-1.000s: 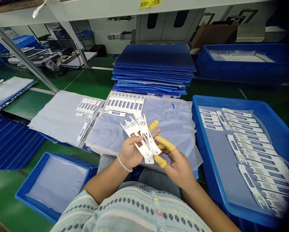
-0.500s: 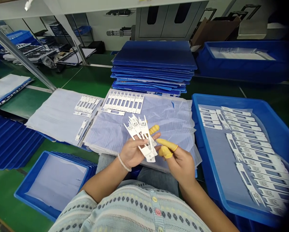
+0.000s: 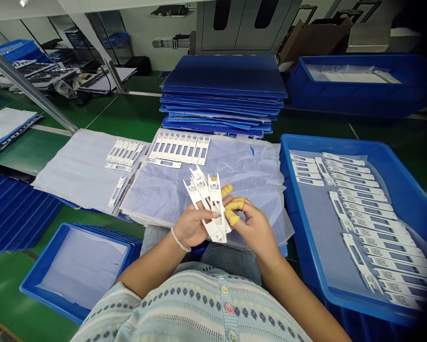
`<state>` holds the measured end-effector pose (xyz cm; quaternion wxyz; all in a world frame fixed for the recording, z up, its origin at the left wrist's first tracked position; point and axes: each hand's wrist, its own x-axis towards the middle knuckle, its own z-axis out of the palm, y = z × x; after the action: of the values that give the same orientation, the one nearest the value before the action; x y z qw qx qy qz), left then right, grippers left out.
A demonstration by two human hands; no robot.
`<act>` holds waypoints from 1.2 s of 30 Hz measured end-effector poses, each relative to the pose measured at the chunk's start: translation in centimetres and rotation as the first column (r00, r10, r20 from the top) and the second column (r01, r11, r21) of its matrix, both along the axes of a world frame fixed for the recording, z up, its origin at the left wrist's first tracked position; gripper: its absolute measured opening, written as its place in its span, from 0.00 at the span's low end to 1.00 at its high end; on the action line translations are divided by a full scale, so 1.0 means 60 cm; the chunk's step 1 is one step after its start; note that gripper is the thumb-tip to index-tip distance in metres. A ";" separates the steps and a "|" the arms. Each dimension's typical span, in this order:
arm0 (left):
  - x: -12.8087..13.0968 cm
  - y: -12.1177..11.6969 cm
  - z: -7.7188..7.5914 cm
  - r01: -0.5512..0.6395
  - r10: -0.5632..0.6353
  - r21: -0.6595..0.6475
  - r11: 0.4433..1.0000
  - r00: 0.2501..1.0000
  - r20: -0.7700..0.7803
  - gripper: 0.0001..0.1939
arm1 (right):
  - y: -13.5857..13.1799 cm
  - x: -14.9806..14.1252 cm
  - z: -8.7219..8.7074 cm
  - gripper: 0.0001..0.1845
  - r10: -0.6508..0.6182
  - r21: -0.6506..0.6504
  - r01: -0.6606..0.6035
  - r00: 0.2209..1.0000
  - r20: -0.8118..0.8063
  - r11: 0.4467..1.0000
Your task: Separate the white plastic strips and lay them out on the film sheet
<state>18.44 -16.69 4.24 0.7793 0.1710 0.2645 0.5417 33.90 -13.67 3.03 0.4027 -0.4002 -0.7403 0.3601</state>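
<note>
Several slim white plastic brackets (image 3: pixel 214 202), each with a rectangular slot, are fanned out in my left hand (image 3: pixel 194 223). Its thumb presses across their front, and its other fingers go behind them, partly hidden. My right hand (image 3: pixel 254 225) wears yellow finger cots on thumb and forefinger, which pinch at the right edge of the front bracket. A yellow-covered fingertip (image 3: pixel 227 190) shows behind the brackets. Beyond the hands, a row of similar brackets (image 3: pixel 179 147) lies on a film-covered stack of sheets (image 3: pixel 249 175), with one bracket (image 3: pixel 163 163) lying crosswise below it.
To the right, a blue tray (image 3: pixel 302 223) holds many white brackets on film. More brackets (image 3: pixel 126 151) lie on the left sheet stack (image 3: pixel 71 161). Blue boards (image 3: pixel 224 78) are piled at the back. A lined blue tray (image 3: pixel 81 270) stands low at left.
My right hand has moved left to the brackets, its forefinger and thumb curling in at their edge. The brackets in my left hand have turned a little more upright. The whole view has shifted slightly.
</note>
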 end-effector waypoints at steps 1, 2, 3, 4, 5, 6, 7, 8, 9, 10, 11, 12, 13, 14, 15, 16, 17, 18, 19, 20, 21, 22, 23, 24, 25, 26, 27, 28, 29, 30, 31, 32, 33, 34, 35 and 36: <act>0.001 0.000 -0.001 -0.005 0.005 0.001 1.000 1.000 -0.002 0.28 | -0.003 -0.001 0.003 0.05 -0.053 0.038 0.053 0.999 -0.002 0.998; 0.002 0.000 -0.002 -0.007 0.007 0.001 1.000 1.000 -0.005 0.26 | -0.005 -0.002 0.006 0.05 -0.107 0.098 0.106 0.994 0.005 0.990; 0.003 0.001 -0.002 -0.005 0.005 0.000 1.000 1.000 -0.011 0.24 | -0.008 -0.002 0.010 0.05 -0.155 0.173 0.149 0.988 0.021 0.974; 0.003 0.001 -0.001 0.003 -0.003 -0.001 1.000 1.000 -0.017 0.23 | -0.010 -0.001 0.014 0.05 -0.191 0.256 0.174 0.981 0.041 0.951; 0.004 0.002 0.000 0.011 -0.011 -0.002 1.000 1.000 -0.023 0.22 | -0.012 -0.001 0.018 0.04 -0.218 0.338 0.184 0.974 0.064 0.923; 0.005 0.002 0.002 0.015 -0.015 0.000 1.000 1.000 -0.026 0.22 | -0.012 0.000 0.022 0.04 -0.241 0.416 0.185 0.967 0.087 0.890; 0.005 0.003 0.003 0.015 -0.015 0.002 1.000 0.999 -0.029 0.21 | -0.013 0.002 0.024 0.04 -0.261 0.486 0.177 0.959 0.110 0.856; 0.007 0.004 0.004 0.009 -0.009 0.001 1.000 0.999 -0.033 0.21 | -0.013 0.003 0.026 0.04 -0.278 0.542 0.165 0.951 0.133 0.824; 0.008 0.004 0.004 0.002 -0.002 -0.003 1.000 0.999 -0.041 0.21 | -0.012 0.004 0.028 0.04 -0.289 0.584 0.148 0.944 0.156 0.798; 0.009 0.005 0.003 -0.003 0.002 -0.009 1.000 0.999 -0.054 0.21 | -0.012 0.005 0.029 0.04 -0.296 0.613 0.131 0.939 0.176 0.779; 0.010 0.005 0.002 -0.006 0.005 -0.013 1.000 0.998 -0.066 0.21 | -0.011 0.005 0.031 0.04 -0.293 0.631 0.113 0.937 0.189 0.768; 0.010 0.005 0.000 -0.007 0.006 -0.014 1.000 0.998 -0.070 0.23 | -0.011 0.006 0.032 0.04 -0.276 0.636 0.093 0.941 0.195 0.766; 0.010 0.005 -0.002 -0.008 0.008 -0.010 1.000 0.998 -0.060 0.25 | -0.011 0.007 0.033 0.03 -0.244 0.624 0.071 0.950 0.196 0.778; 0.009 0.005 -0.003 -0.011 0.011 -0.003 1.000 0.999 -0.036 0.28 | -0.012 0.008 0.035 0.05 -0.195 0.593 0.044 0.962 0.193 0.804; 0.008 0.004 -0.004 -0.018 0.018 0.009 1.000 1.000 -0.004 0.31 | -0.013 0.009 0.036 0.07 -0.130 0.541 0.010 0.974 0.185 0.841; 0.007 0.004 -0.004 -0.027 0.026 0.023 0.999 0.999 0.029 0.33 | -0.014 0.010 0.037 0.09 -0.063 0.467 -0.024 0.984 0.169 0.884; 0.005 0.003 -0.004 -0.030 0.028 0.031 0.999 0.998 0.050 0.33 | -0.014 0.010 0.037 0.10 -0.006 0.380 -0.050 0.990 0.144 0.924; 0.003 0.003 -0.002 -0.029 0.027 0.029 0.999 0.998 0.051 0.33 | -0.015 0.011 0.037 0.11 0.022 0.297 -0.053 0.994 0.107 0.954; 0.001 0.002 -0.001 -0.026 0.026 0.018 0.999 0.999 0.037 0.32 | -0.015 0.010 0.036 0.10 0.018 0.234 -0.032 0.998 0.065 0.972; 0.000 0.002 0.001 -0.025 0.025 0.003 1.000 1.000 0.015 0.32 | -0.016 0.010 0.033 0.09 -0.019 0.202 0.014 1.000 0.024 0.979; -0.001 0.002 0.002 -0.027 0.027 -0.015 1.000 1.000 -0.005 0.31 | -0.016 0.009 0.031 0.08 -0.074 0.205 0.074 0.997 -0.008 0.976; -0.001 0.002 0.003 -0.032 0.031 -0.031 0.999 0.999 -0.020 0.31 | -0.017 0.007 0.028 0.08 -0.129 0.244 0.132 0.991 -0.028 0.961; -0.001 0.002 0.003 -0.042 0.041 -0.043 0.998 0.999 -0.024 0.31 | -0.017 0.006 0.025 0.09 -0.179 0.318 0.181 0.983 -0.038 0.931; 0.000 0.003 0.002 -0.054 0.053 -0.049 0.997 0.998 -0.017 0.30 | -0.018 0.005 0.023 0.10 -0.219 0.412 0.215 0.975 -0.037 0.886; 0.001 0.003 0.000 -0.064 0.064 -0.054 0.996 0.998 -0.008 0.29 | -0.019 0.005 0.021 0.12 -0.254 0.508 0.232 0.967 -0.027 0.830; 0.001 0.003 -0.002 -0.071 0.071 -0.062 0.996 0.997 -0.004 0.28 | -0.020 0.005 0.020 0.15 -0.286 0.590 0.240 0.958 -0.015 0.771; 0.001 0.003 -0.003 -0.075 0.075 -0.069 0.995 0.997 -0.005 0.28 | -0.020 0.007 0.019 0.17 -0.316 0.651 0.245 0.949 -0.008 0.718; 0.000 0.003 -0.005 -0.080 0.080 -0.074 0.994 0.997 -0.010 0.29 | -0.021 0.009 0.019 0.20 -0.343 0.690 0.256 0.939 -0.012 0.677; -0.001 0.003 -0.006 -0.085 0.084 -0.077 0.993 0.996 -0.018 0.30 | -0.022 0.012 0.020 0.22 -0.358 0.708 0.266 0.934 -0.020 0.654; -0.003 0.002 -0.006 -0.090 0.088 -0.076 0.993 0.996 -0.028 0.31 | -0.024 0.016 0.021 0.24 -0.361 0.716 0.271 0.932 -0.028 0.644; -0.006 0.002 -0.006 -0.093 0.090 -0.075 0.993 0.995 -0.036 0.31 | -0.025 0.019 0.021 0.26 -0.359 0.722 0.270 0.933 -0.032 0.637; -0.008 0.001 -0.004 -0.093 0.091 -0.073 0.993 0.995 -0.040 0.31 | -0.028 0.023 0.021 0.27 -0.354 0.732 0.261 0.935 -0.028 0.630; -0.012 0.001 0.000 -0.096 0.093 -0.074 0.993 0.995 -0.043 0.30 | -0.031 0.025 0.021 0.28 -0.348 0.745 0.243 0.937 -0.016 0.621; -0.015 0.000 0.005 -0.091 0.088 -0.082 0.992 0.995 -0.042 0.29 | -0.034 0.027 0.019 0.28 -0.335 0.756 0.216 0.942 0.005 0.618; -0.019 0.000 0.011 -0.081 0.078 -0.092 0.992 0.996 -0.035 0.29 | -0.038 0.029 0.018 0.27 -0.313 0.761 0.184 0.949 0.027 0.622; -0.023 0.000 0.017 -0.065 0.063 -0.104 0.992 0.998 -0.024 0.29 | -0.042 0.030 0.015 0.27 -0.279 0.758 0.147 0.959 0.048 0.636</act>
<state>17.09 -16.69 5.29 0.7666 0.1270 0.3057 0.5502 35.69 -16.17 3.95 0.5097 -0.3119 -0.7996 -0.0590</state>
